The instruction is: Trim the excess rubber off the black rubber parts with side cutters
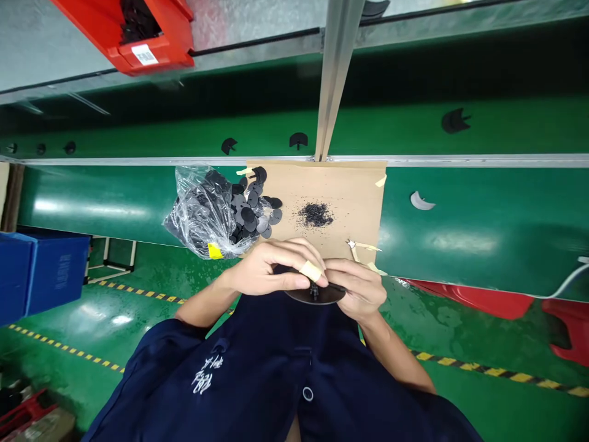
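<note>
Both my hands meet close to my body at the near edge of the green bench [460, 227]. My left hand [271, 270] is closed, its fingers curled over a black round disc [317, 295], and one fingertip is wrapped in tan tape. From the other side, my right hand [359, 288] pinches the same disc. Only the lower rim of the disc and a small nub at its middle show beneath my fingers.
A clear plastic bag [202, 215] spills several black discs [255, 205] onto a cardboard sheet [350, 184], which also bears a small heap of black crumbs [315, 215]. A white curved scrap [421, 201] lies right. Red bin [138, 37] above, blue crate [41, 270] left, red bins [506, 304] right.
</note>
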### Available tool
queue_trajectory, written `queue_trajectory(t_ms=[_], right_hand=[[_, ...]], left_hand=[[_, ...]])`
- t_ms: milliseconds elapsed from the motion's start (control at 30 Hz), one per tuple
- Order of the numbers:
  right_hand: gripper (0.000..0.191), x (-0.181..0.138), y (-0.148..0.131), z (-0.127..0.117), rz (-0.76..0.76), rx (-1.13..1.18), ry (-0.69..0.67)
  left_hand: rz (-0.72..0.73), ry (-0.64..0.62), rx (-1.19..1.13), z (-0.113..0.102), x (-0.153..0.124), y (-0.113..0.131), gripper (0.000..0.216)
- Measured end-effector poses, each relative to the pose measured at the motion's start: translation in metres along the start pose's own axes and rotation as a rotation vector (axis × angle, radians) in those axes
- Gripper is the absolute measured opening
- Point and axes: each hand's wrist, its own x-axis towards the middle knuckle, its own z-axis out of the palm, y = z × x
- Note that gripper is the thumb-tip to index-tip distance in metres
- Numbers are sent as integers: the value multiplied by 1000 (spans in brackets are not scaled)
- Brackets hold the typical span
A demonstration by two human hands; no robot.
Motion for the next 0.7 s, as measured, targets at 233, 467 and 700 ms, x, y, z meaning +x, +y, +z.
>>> queue_trajectory(t_ms=[233, 467, 700], right_hand=[[29, 2, 6, -5, -78, 8, -2], [29, 4, 3, -6, -13, 31, -37], [16, 19, -10, -12, 144, 174, -28]], left_hand=[[117, -10, 96, 2, 6, 8, 12], [86, -46, 187, -2, 8, 14, 8], [-123, 115, 54, 7, 1, 4, 19]])
